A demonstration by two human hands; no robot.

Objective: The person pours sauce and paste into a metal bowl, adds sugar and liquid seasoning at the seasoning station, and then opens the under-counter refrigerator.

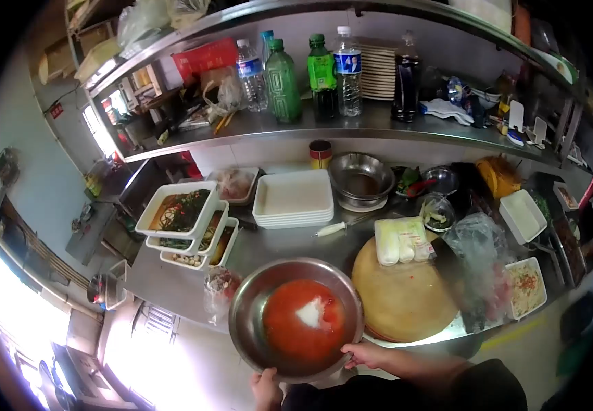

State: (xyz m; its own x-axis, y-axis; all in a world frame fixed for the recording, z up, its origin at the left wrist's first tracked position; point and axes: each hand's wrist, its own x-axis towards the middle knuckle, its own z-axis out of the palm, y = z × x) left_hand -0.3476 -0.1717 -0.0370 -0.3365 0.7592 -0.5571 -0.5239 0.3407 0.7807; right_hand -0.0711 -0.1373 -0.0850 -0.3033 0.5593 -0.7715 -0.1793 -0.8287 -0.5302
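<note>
A large steel mixing bowl [247, 301] is held at the front edge of the counter, with red liquid [286, 329] in it and a mound of white powder [309, 314] on top. My left hand [267, 389] grips its near rim at the bottom left. At the near right, my right hand [365, 355] has its fingers closed on the same rim. To the right of the bowl lies a round wooden chopping board [399, 301] bearing packaged pale food [404, 241]. A clear bag [220, 291] with reddish contents touches or stands close to the bowl's left side.
Stacked white food trays [180, 212] stand at the left, with white trays [293, 195] behind the bowl. A steel pot [361, 181], a white-handled tool [329, 230] and a plastic bag [478, 246] lie around. Overhead, a steel shelf [351, 133] carries bottles [283, 82] and stacked plates [379, 72].
</note>
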